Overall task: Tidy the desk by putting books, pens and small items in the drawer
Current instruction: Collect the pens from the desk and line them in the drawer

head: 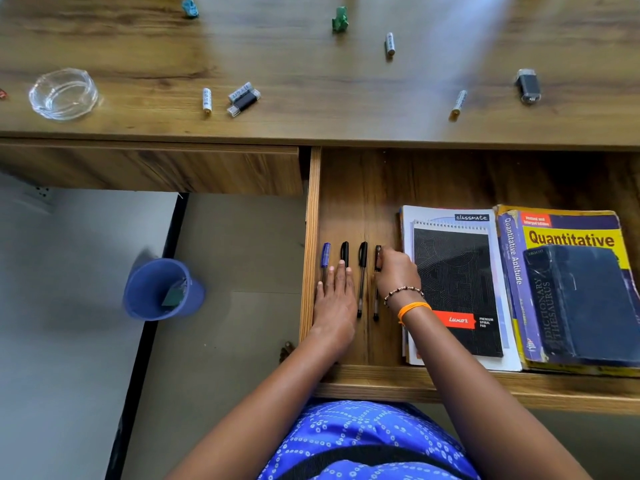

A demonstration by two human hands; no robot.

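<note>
In the open drawer point(360, 188), the left hand point(335, 299) lies flat on two pens; the right hand point(396, 275) pinches a fourth pen point(377, 282).

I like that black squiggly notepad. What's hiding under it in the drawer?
Under the black pad lies a bigger white notebook with "classmate" on it; only its edges peek out. More page edges show below that. The pad covers the rest, so the cover can't be seen.

Daylit, glare streak on desk point(450, 64) — edges bowed, soft.
</note>
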